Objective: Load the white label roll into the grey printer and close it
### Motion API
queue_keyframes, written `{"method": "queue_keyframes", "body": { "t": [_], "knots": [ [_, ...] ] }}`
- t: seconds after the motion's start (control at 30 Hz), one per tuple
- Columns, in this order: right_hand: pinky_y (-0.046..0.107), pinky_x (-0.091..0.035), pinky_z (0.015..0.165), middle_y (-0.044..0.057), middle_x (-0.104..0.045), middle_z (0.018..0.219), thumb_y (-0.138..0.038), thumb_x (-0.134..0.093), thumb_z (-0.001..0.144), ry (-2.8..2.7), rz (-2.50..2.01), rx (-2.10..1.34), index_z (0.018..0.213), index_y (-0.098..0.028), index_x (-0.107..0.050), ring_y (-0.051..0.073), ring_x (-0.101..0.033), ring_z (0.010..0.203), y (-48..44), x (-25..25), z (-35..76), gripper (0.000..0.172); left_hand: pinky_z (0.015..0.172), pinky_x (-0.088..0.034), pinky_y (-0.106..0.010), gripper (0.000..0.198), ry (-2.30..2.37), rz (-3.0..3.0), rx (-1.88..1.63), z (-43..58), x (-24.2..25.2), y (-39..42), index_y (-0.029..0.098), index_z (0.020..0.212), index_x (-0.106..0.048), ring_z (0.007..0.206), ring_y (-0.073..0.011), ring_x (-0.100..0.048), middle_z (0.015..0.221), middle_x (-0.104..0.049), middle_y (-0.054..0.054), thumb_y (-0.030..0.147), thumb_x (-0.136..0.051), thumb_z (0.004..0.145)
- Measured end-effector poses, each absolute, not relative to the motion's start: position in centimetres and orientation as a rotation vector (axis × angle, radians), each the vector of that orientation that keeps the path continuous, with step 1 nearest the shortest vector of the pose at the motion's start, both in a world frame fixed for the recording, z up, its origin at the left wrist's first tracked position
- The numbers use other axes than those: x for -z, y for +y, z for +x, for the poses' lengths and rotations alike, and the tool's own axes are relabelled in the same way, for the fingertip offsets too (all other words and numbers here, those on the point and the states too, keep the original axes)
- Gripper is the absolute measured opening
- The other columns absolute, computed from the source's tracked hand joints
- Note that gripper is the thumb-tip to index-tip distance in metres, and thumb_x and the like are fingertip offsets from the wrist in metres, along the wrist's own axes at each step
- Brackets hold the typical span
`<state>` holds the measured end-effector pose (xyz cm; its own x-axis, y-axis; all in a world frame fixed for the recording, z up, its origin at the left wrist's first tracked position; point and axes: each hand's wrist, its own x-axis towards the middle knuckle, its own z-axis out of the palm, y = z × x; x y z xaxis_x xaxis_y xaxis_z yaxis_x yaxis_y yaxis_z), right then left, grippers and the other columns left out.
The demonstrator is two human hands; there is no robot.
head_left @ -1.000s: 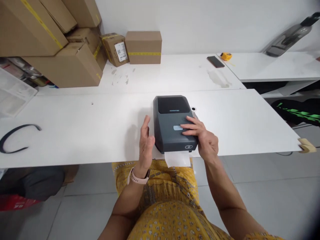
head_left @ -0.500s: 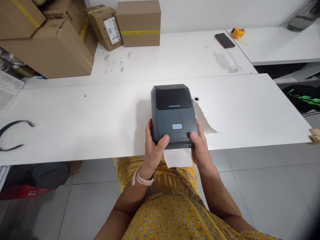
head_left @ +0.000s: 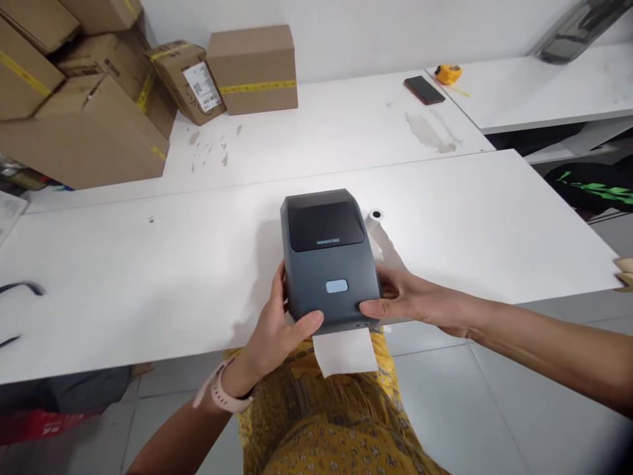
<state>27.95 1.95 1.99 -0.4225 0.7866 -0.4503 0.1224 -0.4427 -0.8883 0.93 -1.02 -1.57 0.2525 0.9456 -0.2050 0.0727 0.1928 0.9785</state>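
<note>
A dark grey-blue label printer [head_left: 329, 270] with a black lid window and a pale blue button is at the front edge of the white table. My left hand [head_left: 284, 323] grips its left side, thumb on top near the front. On its right side, my right hand [head_left: 395, 297] holds the front corner, with the thumb on top and the fingers partly hidden. A strip of white paper [head_left: 346, 353] hangs from the printer's front, over the table edge. Just behind its right side lies a small paper roll [head_left: 376, 216], its loose end trailing toward my right hand.
Cardboard boxes [head_left: 89, 132] are stacked at the back left, with a taped box [head_left: 257, 72] beside them. A phone [head_left: 424, 90] and an orange tape measure [head_left: 448, 74] lie at the back right. A dark curved strap [head_left: 24, 288] is at the left edge.
My right forearm has swung outward to the right, and that hand now comes at the printer from the side. The view has shifted, with both hands still on the printer.
</note>
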Motion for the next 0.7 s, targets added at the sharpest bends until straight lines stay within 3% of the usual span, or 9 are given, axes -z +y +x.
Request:
{"method": "queue_keyframes", "body": {
  "t": [0.1, 0.3, 0.5, 0.7],
  "knots": [
    [0.039, -0.069, 0.085, 0.010, -0.082, 0.115, -0.044, -0.089, 0.077, -1.321, -1.249, -2.022, 0.133, -0.026, -0.070, 0.026, -0.080, 0.105, 2.6, -1.5, 28.3, 0.062, 0.109, -0.058, -0.053, 0.100, 1.080, 1.226, -0.709, -0.1, 0.2, 0.3, 0.035, 0.166, -0.026, 0.140, -0.0390, -0.058, 0.161, -0.051, -0.013, 0.045, -0.082, 0.085],
    [0.044, -0.068, 0.094, 0.012, -0.079, 0.124, -0.041, -0.089, 0.079, -1.274, -1.244, -2.127, 0.143, -0.026, -0.063, 0.028, -0.077, 0.112, 3.3, -3.0, 28.1, 0.072, 0.098, -0.064, -0.053, 0.096, 1.013, 1.152, -0.564, -0.5, -1.2, 1.7, 0.038, 0.163, -0.033, 0.127, -0.0386, -0.068, 0.151, -0.061, -0.013, 0.044, -0.085, 0.082],
    [0.051, -0.063, 0.104, 0.012, -0.073, 0.135, -0.044, -0.092, 0.074, -1.222, -1.293, -2.198, 0.149, -0.028, -0.056, 0.031, -0.071, 0.124, 3.4, -3.8, 27.8, 0.084, 0.113, -0.054, -0.058, 0.096, 1.063, 1.168, -0.625, -0.1, -1.2, 1.4, 0.036, 0.161, -0.038, 0.133, -0.0378, -0.064, 0.151, -0.062, -0.011, 0.042, -0.087, 0.079],
    [0.054, -0.060, 0.106, 0.012, -0.069, 0.141, -0.046, -0.090, 0.075, -1.186, -1.266, -2.183, 0.151, -0.030, -0.053, 0.033, -0.070, 0.123, 3.1, -3.3, 27.8, 0.086, 0.108, -0.058, -0.057, 0.108, 1.146, 1.123, -0.645, 0.2, -0.7, 1.1, 0.036, 0.163, -0.034, 0.129, -0.0407, -0.066, 0.148, -0.065, -0.011, 0.047, -0.090, 0.072]
  ]
}}
